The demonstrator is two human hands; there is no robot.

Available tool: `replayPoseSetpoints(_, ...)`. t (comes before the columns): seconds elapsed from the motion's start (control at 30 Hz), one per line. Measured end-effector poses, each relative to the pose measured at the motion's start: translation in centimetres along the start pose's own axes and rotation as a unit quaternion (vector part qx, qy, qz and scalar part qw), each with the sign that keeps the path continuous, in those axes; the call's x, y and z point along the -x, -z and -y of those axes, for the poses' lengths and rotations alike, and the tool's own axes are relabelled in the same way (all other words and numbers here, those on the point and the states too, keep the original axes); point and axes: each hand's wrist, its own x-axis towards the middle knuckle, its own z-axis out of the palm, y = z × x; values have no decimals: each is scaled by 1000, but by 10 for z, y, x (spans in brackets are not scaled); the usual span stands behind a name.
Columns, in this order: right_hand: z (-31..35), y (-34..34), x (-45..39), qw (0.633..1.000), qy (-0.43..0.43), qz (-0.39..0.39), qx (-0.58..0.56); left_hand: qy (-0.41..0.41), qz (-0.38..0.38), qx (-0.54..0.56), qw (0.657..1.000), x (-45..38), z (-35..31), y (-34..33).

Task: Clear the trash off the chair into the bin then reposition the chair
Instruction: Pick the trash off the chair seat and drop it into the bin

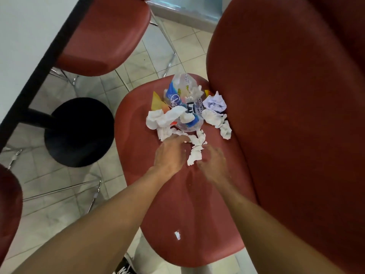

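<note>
A red padded chair fills the middle, its backrest rising at the right. On the far part of the seat lies a pile of trash: a clear printed plastic bag, several crumpled white tissues and yellow-orange paper scraps. My left hand reaches over the near edge of the pile, fingers spread and touching the tissues. My right hand hovers just right of a crumpled tissue strip, blurred, fingers loosely bent. A small white scrap lies on the near seat.
A white table with a black edge stands at the left on a round black base. A second red chair is tucked under it, and a third chair's edge shows at the lower left. The floor is beige tile; no bin is in view.
</note>
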Motion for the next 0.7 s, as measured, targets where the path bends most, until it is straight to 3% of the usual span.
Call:
replayPoseSetpoints(0.13, -11, -15, -26, 998, -6, -6, -64, -67, 15, -7, 998, -33, 7, -27)
replayPoseSetpoints(0.27, -24, -39, -49, 997, -37, 10, -73, -116, 76, -97, 986, -61, 21, -56)
replayPoseSetpoints(0.43, -33, -54, -59, 998, -50, -22, -34, -209, 33, -201, 956, -76, 26, -71)
replayPoseSetpoints(0.5, -33, -52, -60, 997, -57, -39, -22, -234, 78, -206, 947, -80, 23, -72)
replayPoseSetpoints(0.57, -33, -53, -60, 997, -62, -50, -23, -230, 126, -200, 944, -79, 19, -69)
replayPoseSetpoints(0.7, -38, -50, -49, 993, -93, -60, -39, -179, 106, -224, 952, -68, 17, -66)
